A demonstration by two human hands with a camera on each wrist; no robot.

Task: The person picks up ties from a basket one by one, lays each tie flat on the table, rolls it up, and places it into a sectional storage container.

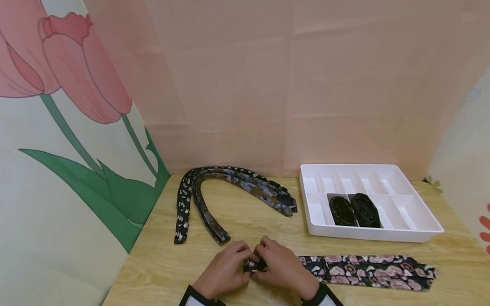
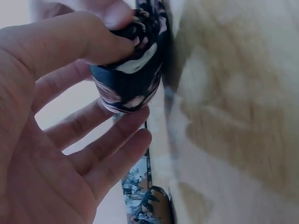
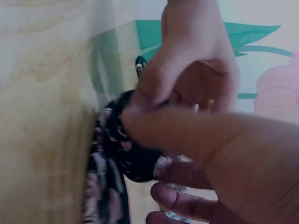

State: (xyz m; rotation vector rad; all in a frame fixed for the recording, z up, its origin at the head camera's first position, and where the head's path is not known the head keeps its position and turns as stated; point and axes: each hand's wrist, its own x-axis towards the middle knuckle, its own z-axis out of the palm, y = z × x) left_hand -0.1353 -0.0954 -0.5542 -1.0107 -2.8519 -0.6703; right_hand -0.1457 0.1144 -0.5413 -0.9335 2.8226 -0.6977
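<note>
A black necktie with pink roses (image 1: 375, 272) lies lengthwise along the table's front, its wide end flat at the right. Its other end is wound into a coil (image 2: 128, 86), standing on edge between both hands. My left hand (image 1: 229, 265) pinches this coil from the left; in the left wrist view its thumb presses the coil's spiral side and the lower fingers are spread. From the right, my right hand (image 1: 283, 265) grips the coil with thumb and fingers, its thumb across the top in the right wrist view (image 3: 177, 135). The hands partly hide the coil.
Behind the hands lie two curved neckties, one black with white figures (image 1: 183, 208) and one blue-brown floral (image 1: 204, 208). A white compartment tray (image 1: 375, 234) stands at the back right, holding two dark rolled neckties (image 1: 342, 211) in its front row. Walls bound the table.
</note>
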